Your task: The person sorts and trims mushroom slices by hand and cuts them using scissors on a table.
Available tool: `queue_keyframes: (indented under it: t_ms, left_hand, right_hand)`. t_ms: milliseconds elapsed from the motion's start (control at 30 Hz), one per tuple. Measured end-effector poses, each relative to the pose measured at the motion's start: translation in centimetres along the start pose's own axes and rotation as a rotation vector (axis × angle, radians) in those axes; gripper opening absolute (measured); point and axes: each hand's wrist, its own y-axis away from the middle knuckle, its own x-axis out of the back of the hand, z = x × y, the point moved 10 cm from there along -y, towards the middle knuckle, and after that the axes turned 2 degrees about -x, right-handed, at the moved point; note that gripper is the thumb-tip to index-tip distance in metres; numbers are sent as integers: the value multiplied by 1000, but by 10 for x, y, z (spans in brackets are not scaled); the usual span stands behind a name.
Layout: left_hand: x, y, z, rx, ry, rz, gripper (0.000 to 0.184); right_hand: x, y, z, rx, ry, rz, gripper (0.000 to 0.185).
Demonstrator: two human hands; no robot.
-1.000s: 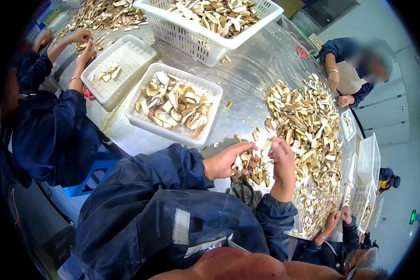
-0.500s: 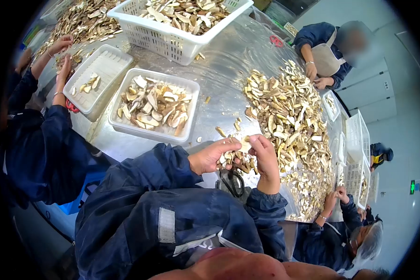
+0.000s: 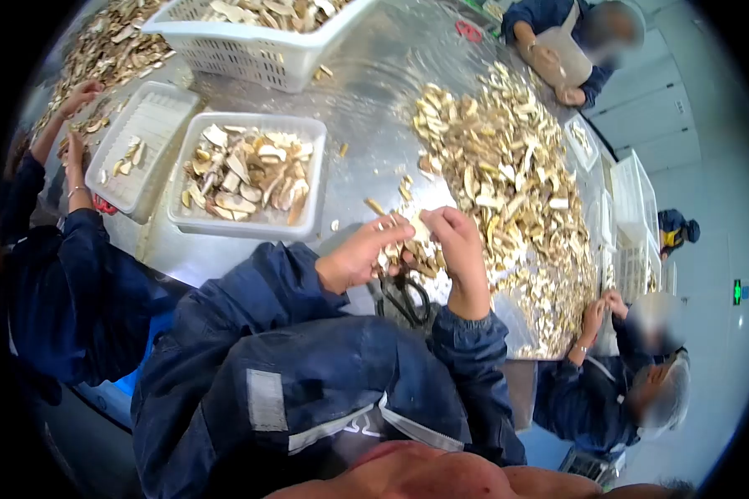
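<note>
A pale mushroom slice (image 3: pixel 419 226) is held up between my two hands over the metal table. My left hand (image 3: pixel 364 256) pinches its left side with thumb and fingers. On the other side, the thumb and forefinger of my right hand (image 3: pixel 455 237) are closed at its edge. Small mushroom pieces (image 3: pixel 427 259) lie just behind and below my fingers. Black-handled scissors (image 3: pixel 409 301) rest on the table edge beneath my hands; their blades are hidden. Beyond my right hand spreads a large heap of sliced mushrooms (image 3: pixel 508 179).
Left of my hands stands a clear plastic tub (image 3: pixel 316 195) of mushroom slices, beside a white tray (image 3: pixel 154 112) with few slices. A white perforated basket (image 3: pixel 250 58) stands behind. Co-workers' hands (image 3: pixel 76 150) are at the left; other people work at the right.
The whole view has shifted, so the table things appear farther left and higher. Both my hands stay together at the mushroom slice, with the fingers slightly repositioned.
</note>
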Motion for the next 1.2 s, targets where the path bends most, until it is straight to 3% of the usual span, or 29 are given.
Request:
queue_keyframes:
  t_ms: [500,700,767,800,967,1200]
  left_hand:
    - [-7,3,8,-30,-9,-4,16]
    - [-8,4,10,-26,81,19,17]
    - [-6,7,14,-41,88,39,17]
    - [-6,7,15,-51,83,47,17]
    - [-4,2,3,-50,81,36,15]
    - [0,14,-3,-74,15,160,17]
  right_hand:
    - [32,7,1,8,-196,171,20]
    - [44,57,21,-49,188,251,22]
    - [46,77,31,58,246,329,22]
    - [38,84,43,-25,42,282,21]
    - [13,82,22,78,-125,234,18]
    - [-12,64,24,72,-121,132,15]
